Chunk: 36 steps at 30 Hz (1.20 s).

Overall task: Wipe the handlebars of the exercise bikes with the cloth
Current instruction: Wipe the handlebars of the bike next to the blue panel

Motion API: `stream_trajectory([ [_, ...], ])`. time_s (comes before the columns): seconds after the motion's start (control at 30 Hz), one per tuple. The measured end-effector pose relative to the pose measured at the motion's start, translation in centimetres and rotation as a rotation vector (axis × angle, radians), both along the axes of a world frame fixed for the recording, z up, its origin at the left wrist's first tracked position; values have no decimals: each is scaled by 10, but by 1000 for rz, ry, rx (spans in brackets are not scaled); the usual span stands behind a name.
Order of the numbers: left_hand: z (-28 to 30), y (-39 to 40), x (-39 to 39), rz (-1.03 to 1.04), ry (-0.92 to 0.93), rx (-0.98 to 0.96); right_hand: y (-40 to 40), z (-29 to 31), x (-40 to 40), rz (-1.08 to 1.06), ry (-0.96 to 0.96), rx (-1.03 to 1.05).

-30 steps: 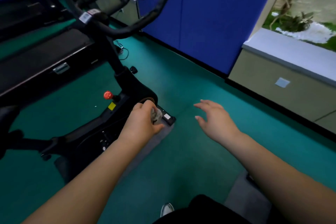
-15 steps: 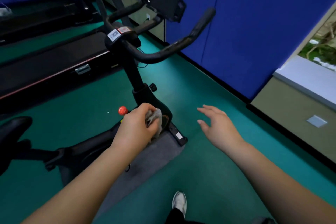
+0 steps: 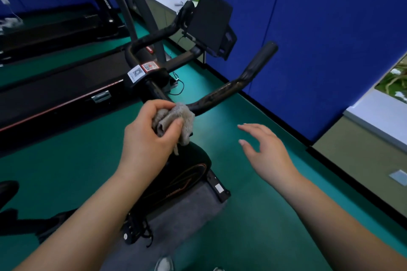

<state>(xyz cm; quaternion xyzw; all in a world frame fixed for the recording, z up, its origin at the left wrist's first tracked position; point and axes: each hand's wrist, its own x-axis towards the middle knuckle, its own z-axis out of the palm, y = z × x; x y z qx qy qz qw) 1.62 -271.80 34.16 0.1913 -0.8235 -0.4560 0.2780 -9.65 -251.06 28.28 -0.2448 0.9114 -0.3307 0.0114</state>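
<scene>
A black exercise bike stands in front of me with curved black handlebars (image 3: 229, 90) reaching up to the right. My left hand (image 3: 145, 141) grips a bunched grey cloth (image 3: 176, 123) at the near bend of the right handlebar, the cloth touching the bar. My right hand (image 3: 266, 149) hovers to the right of it with fingers spread and relaxed, holding nothing. A black console (image 3: 209, 24) is mounted above the bars. White and red stickers (image 3: 142, 70) sit on the stem.
Black treadmills (image 3: 57, 86) lie to the left on the teal floor. A blue padded wall (image 3: 319, 39) runs along the right, with a grey ledge (image 3: 378, 116) beyond it. The bike's base (image 3: 187, 178) rests on a grey mat (image 3: 176, 215). A saddle (image 3: 6, 191) shows at the left edge.
My left hand has lifted the cloth from down by the bike frame up to the handlebar. The view has tilted up and closer to the bars. My right hand stays open beside it.
</scene>
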Motion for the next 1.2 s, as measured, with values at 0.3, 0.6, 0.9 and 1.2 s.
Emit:
stream_trajectory([
  [0.3,28,-60,-76,-209,6,-38,-41,12,-46,-146,28,-41],
  [0.6,36,-72,-163,-546,-61,-128,-59,18,-74,-403,10,-102],
  [0.9,51,-21,-216,-637,124,-126,-38,42,-112,-476,21,-315],
  [1.2,42,31,-261,-583,107,-429,-25,65,-154,-355,19,-434],
])
